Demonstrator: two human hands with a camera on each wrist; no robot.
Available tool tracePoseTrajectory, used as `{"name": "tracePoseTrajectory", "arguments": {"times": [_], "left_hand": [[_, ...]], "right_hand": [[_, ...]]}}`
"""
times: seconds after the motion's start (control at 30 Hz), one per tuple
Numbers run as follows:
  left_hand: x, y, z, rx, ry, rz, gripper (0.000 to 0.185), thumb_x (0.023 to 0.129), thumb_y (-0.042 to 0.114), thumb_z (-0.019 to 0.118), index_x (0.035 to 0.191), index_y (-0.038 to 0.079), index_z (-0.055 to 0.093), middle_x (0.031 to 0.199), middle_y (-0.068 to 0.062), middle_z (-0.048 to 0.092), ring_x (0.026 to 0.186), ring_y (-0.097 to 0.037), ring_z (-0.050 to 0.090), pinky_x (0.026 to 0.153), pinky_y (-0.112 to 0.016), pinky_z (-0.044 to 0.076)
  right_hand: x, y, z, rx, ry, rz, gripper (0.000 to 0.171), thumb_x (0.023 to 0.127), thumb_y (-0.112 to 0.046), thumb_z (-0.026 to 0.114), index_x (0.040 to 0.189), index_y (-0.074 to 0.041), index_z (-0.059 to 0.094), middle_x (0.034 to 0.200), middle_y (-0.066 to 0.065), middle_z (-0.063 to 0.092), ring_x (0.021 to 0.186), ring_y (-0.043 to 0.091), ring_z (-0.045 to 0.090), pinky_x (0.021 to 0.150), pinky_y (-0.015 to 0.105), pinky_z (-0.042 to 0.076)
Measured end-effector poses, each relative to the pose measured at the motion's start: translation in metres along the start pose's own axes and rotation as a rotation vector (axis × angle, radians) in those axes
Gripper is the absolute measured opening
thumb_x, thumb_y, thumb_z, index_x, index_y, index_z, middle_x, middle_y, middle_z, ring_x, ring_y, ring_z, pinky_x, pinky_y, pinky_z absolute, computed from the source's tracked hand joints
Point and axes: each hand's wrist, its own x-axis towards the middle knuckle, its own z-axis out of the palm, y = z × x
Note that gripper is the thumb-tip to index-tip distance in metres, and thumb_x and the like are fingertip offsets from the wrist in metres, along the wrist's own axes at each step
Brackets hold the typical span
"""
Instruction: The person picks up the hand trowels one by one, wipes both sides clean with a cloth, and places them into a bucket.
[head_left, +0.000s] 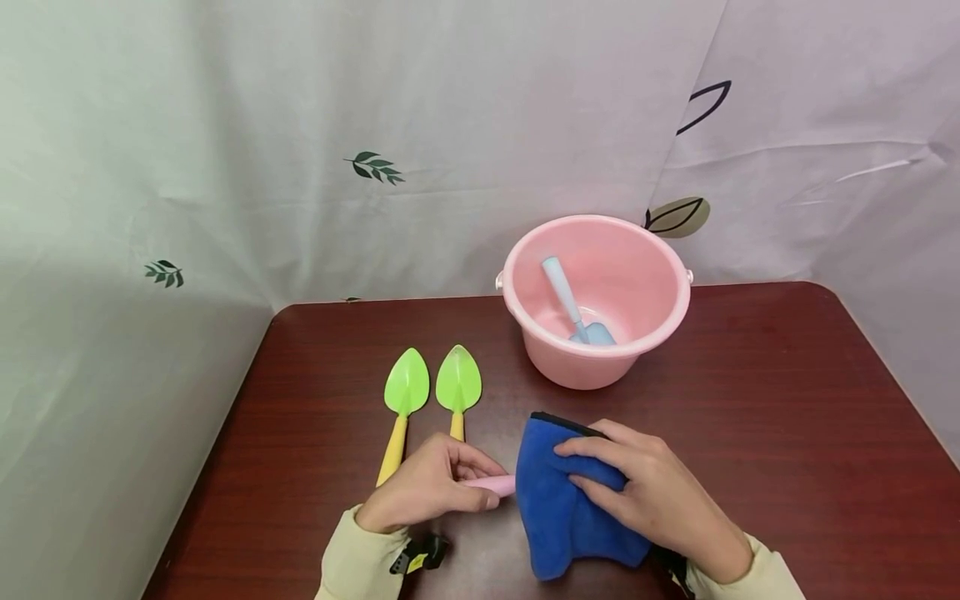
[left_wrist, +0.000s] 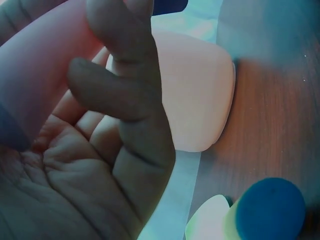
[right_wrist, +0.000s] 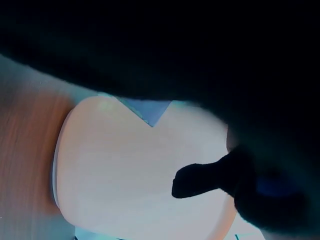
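Your left hand (head_left: 427, 487) pinches a pink handle (head_left: 491, 485); at its 3 o'clock, your right hand (head_left: 645, 487) grips the blue cloth (head_left: 558, 517) wrapped over it.

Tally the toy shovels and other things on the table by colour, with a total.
Green shovels: 2
Blue shovel, inside the bucket: 1
Pink tool handle, gripped by the left hand, its head hidden under the cloth: 1
Pink bucket: 1
Blue cloth, held by the right hand: 1
Total: 6
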Motion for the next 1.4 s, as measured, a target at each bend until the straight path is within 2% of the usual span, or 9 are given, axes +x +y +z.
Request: {"name": "tracePoseTrajectory", "arguments": {"times": [0.33, 0.53, 0.73, 0.9, 1.1, 1.4], "left_hand": [[-0.002, -0.003, -0.002, 0.039, -0.002, 0.048, 0.024, 0.076, 0.018, 0.084, 0.100, 0.014, 0.081, 0.071, 0.001, 0.071, 0.059, -0.009, 0.060, 0.052, -0.020, 0.044], [-0.003, -0.005, -0.004, 0.034, 0.007, 0.087, 0.023, 0.077, 0.014, 0.083, 0.100, 0.011, 0.081, 0.072, 0.001, 0.071, 0.061, -0.008, 0.061, 0.053, -0.020, 0.045], [-0.004, -0.004, -0.007, 0.033, 0.009, 0.076, 0.024, 0.077, 0.014, 0.082, 0.101, 0.013, 0.081, 0.073, 0.001, 0.072, 0.060, -0.008, 0.059, 0.052, -0.020, 0.043], [-0.006, -0.005, -0.012, 0.016, 0.001, 0.106, 0.024, 0.078, 0.011, 0.082, 0.102, 0.010, 0.081, 0.074, 0.000, 0.072, 0.060, -0.007, 0.057, 0.052, -0.019, 0.042], [-0.010, -0.004, -0.017, 0.024, 0.024, 0.134, 0.024, 0.077, 0.010, 0.083, 0.101, 0.010, 0.081, 0.070, 0.001, 0.069, 0.059, -0.007, 0.056, 0.052, -0.019, 0.043], [-0.013, -0.005, -0.023, 0.034, 0.028, 0.132, 0.023, 0.078, 0.013, 0.084, 0.101, 0.012, 0.081, 0.070, 0.000, 0.068, 0.061, -0.008, 0.057, 0.054, -0.021, 0.045]], "right_hand": [[0.000, 0.000, 0.002, -0.097, 0.016, 0.017, 0.054, 0.073, -0.008, 0.088, 0.121, -0.027, 0.071, 0.111, -0.011, 0.064, 0.090, 0.005, 0.064, 0.077, 0.015, 0.051], [0.000, 0.003, 0.003, -0.115, 0.047, 0.001, 0.054, 0.072, -0.007, 0.088, 0.120, -0.025, 0.071, 0.108, -0.011, 0.063, 0.085, 0.004, 0.062, 0.074, 0.015, 0.050], [0.000, 0.007, 0.001, -0.136, 0.076, -0.003, 0.054, 0.071, -0.007, 0.088, 0.119, -0.025, 0.071, 0.107, -0.010, 0.063, 0.084, 0.003, 0.061, 0.072, 0.016, 0.050], [0.000, 0.010, -0.001, -0.175, 0.100, 0.019, 0.051, 0.071, -0.007, 0.088, 0.116, -0.024, 0.073, 0.106, -0.009, 0.064, 0.083, 0.004, 0.061, 0.072, 0.016, 0.050], [0.000, 0.014, -0.005, -0.221, 0.122, 0.060, 0.048, 0.070, -0.005, 0.088, 0.113, -0.022, 0.074, 0.100, -0.009, 0.064, 0.078, 0.003, 0.058, 0.066, 0.014, 0.048], [-0.001, 0.024, -0.015, -0.288, 0.188, 0.050, 0.049, 0.066, -0.004, 0.089, 0.110, -0.020, 0.076, 0.096, -0.008, 0.065, 0.074, 0.005, 0.058, 0.064, 0.020, 0.048]]}}
